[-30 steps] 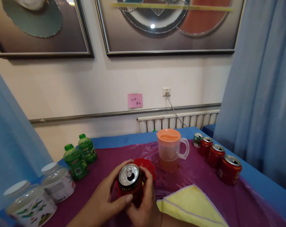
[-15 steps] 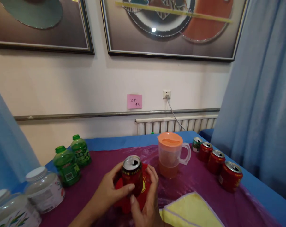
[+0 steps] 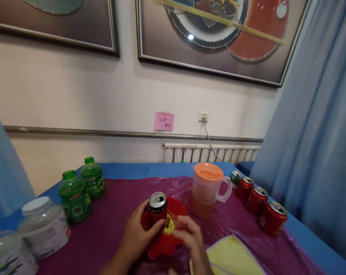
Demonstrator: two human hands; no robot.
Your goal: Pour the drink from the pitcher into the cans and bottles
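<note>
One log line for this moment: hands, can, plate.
left hand: grips red can upright | right hand: at red plate, grasp unclear | pitcher: behind plate

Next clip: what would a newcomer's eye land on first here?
Front and centre, the left hand grips an opened red can upright against a red scalloped plate, which the right hand touches. Behind them stands an orange-lidded pitcher, part full. A row of cans lines the table's right edge.

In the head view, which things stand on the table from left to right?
White-lidded jar → green bottles → left hand holding the opened can → red dish → orange-lidded pitcher → row of red cans.
</note>
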